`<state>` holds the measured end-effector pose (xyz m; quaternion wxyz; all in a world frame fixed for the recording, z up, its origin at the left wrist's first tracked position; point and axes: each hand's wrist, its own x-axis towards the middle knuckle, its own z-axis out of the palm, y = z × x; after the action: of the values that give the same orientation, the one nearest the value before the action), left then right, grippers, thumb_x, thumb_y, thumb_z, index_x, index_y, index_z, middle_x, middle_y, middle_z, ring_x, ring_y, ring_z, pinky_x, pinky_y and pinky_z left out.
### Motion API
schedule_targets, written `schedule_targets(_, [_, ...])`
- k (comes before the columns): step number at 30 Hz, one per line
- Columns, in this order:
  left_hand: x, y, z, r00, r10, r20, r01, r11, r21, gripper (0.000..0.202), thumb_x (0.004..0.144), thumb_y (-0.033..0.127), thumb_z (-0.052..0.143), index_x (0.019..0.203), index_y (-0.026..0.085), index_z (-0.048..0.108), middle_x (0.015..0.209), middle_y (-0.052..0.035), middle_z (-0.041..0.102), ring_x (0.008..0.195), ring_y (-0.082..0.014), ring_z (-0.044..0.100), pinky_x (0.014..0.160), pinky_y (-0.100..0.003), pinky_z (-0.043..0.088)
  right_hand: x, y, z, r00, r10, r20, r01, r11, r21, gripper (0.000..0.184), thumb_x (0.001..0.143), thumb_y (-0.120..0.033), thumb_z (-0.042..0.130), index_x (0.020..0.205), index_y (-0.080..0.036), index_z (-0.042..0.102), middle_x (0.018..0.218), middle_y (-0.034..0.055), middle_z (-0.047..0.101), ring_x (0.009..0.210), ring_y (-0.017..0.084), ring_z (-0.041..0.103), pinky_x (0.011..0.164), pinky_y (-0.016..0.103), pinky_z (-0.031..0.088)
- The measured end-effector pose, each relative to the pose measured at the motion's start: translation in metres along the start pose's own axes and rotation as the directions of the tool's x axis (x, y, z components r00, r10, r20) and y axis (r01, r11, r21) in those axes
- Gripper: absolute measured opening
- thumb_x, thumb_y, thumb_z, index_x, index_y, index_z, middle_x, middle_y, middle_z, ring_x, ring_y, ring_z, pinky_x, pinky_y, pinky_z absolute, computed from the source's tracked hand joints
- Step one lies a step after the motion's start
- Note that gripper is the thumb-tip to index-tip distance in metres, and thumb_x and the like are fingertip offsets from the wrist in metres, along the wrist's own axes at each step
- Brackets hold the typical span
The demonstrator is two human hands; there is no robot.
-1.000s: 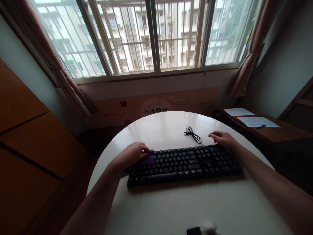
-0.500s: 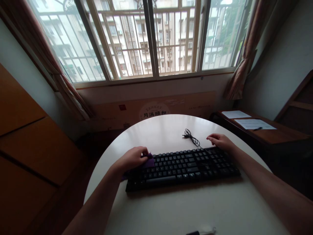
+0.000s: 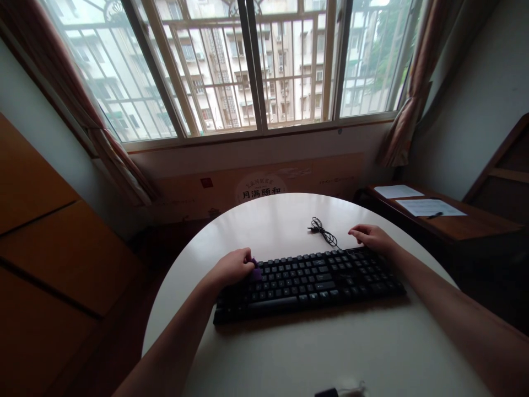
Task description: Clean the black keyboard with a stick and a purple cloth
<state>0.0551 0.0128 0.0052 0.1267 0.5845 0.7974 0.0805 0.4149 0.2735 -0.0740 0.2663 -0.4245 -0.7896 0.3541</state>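
A black keyboard lies across the round white table. Over its left end is my left hand, closed on a purple cloth that touches the keys near the back left corner. Most of the cloth is hidden under the hand. My right hand is at the keyboard's far right edge, fingers curled and bent over that edge. Its lower fingers are hard to make out. A bundled black cable lies behind the keyboard, left of my right fingertips.
At the table's near edge sits a small dark object with a blurred light part. A brown side table to the right holds papers and a black pen. Wooden cabinets stand left, a barred window ahead.
My left hand has slid slightly right over the keyboard's left end with the purple cloth, and its fingers look more closed. My right hand has stayed in place.
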Motion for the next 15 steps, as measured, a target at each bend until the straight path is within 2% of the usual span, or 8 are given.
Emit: schedule_targets(15, [0.0002, -0.0003, -0.0028, 0.999, 0.016, 0.041, -0.011, 0.995, -0.102, 0.008, 0.072, 0.024, 0.048, 0.075, 0.020, 0.054, 0.078, -0.0020, 0.064, 0.073, -0.0186, 0.057, 0.059, -0.026, 0.038, -0.0006, -0.0008, 0.0006, 1.000, 0.003, -0.002, -0.003, 1.000, 0.013, 0.046, 0.078, -0.055, 0.054, 0.094, -0.014, 0.068, 0.067, 0.0027, 0.061, 0.059, 0.011, 0.050, 0.056, 0.022, 0.039])
